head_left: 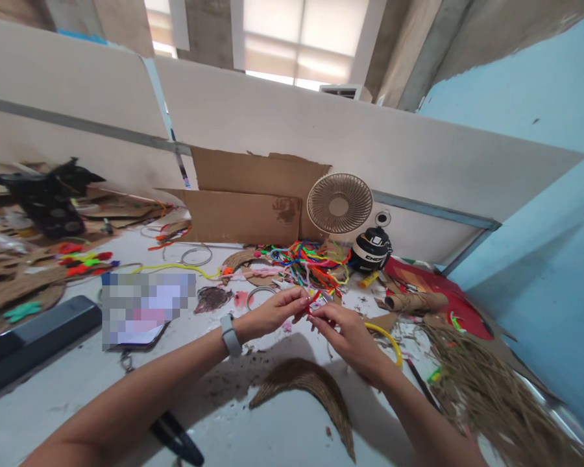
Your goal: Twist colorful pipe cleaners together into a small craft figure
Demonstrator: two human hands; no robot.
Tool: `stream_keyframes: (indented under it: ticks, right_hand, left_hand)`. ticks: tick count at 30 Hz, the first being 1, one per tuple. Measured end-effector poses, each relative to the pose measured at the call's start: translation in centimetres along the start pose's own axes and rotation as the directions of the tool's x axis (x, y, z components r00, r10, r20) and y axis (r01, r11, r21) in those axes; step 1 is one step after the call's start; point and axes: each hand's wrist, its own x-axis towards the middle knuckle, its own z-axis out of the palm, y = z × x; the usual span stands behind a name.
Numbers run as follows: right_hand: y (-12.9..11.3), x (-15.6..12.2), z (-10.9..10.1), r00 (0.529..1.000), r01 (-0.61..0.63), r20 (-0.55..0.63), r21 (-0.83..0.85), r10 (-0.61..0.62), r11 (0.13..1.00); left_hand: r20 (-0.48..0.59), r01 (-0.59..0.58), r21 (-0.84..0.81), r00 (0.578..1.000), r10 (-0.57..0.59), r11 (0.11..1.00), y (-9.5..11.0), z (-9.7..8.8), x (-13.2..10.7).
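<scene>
My left hand (283, 306), with a grey watch band on the wrist, pinches a red pipe cleaner (315, 299) above the white table. Close against it, my right hand (343, 332) has its fingertips closed on the same red pipe cleaner. A small grey shiny piece shows by the fingers; I cannot make out what it is. Below the hands lies a brown crescent (305, 373) that looks wrapped in twine. Just beyond them is a tangled pile of coloured pipe cleaners (309, 259). A yellow ring (392, 344) lies partly behind my right forearm.
A fan (339, 203) and a black round container (371, 250) stand at the back, before cardboard sheets (243, 217). Dried fibres (496, 389) and a cardboard roll (416, 303) lie right. A long dark case (39, 340) and a pipe-cleaner flower (87, 261) lie left.
</scene>
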Motion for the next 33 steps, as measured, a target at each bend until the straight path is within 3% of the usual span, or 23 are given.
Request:
stream_keyframes:
  ticks: [3, 6, 10, 13, 17, 22, 26, 30, 33]
  right_hand:
    - [0.8, 0.3, -0.5, 0.980, -0.144, 0.177, 0.298, 0.094, 0.944]
    - [1.7, 0.4, -0.9, 0.953, -0.212, 0.288, 0.411, 0.094, 0.887]
    - [2.1, 0.4, -1.3, 0.975, -0.115, 0.213, 0.253, 0.061, 0.961]
    - [2.0, 0.3, -1.4, 0.979, -0.008, 0.202, 0.099, -0.013, 0.995]
    - [1.9, 0.1, -0.7, 0.965, 0.154, 0.227, -0.100, -0.128, 0.983]
    - [1.3, -0.1, 0.1, 0.949, 0.263, 0.248, -0.295, -0.193, 0.918]
    - [0.7, -0.2, 0.2, 0.946, 0.280, 0.258, -0.354, -0.195, 0.893]
    - [0.7, -0.2, 0.1, 0.939, 0.285, 0.283, -0.325, -0.195, 0.902]
    - [1.0, -0.1, -0.4, 0.950, 0.247, 0.265, -0.321, -0.164, 0.914]
  left_hand:
    - [0.052, 0.042, -0.101, 0.998, -0.037, 0.994, 0.1, -0.3, -0.2]
    - [0.170, 0.119, -0.178, 0.981, -0.089, 0.977, 0.3, -0.5, -0.4]
    - [0.366, 0.224, -0.156, 0.918, -0.155, 0.962, 0.9, -0.7, -0.5]
    - [0.468, 0.267, 0.027, 0.848, -0.248, 0.963, 1.0, -1.0, -0.5]
    - [0.520, 0.132, 0.338, 0.799, -0.302, 0.932, 0.6, -1.2, -0.5]
    - [0.492, -0.043, 0.586, 0.813, -0.312, 0.809, 0.9, -0.9, -0.4]
    - [0.473, -0.115, 0.675, 0.826, -0.307, 0.729, 1.5, -0.4, -0.5]
    - [0.449, -0.154, 0.702, 0.853, -0.265, 0.695, 1.2, -0.1, -0.7]
    - [0.397, -0.096, 0.673, 0.883, -0.250, 0.733, 0.8, -0.2, -0.6]
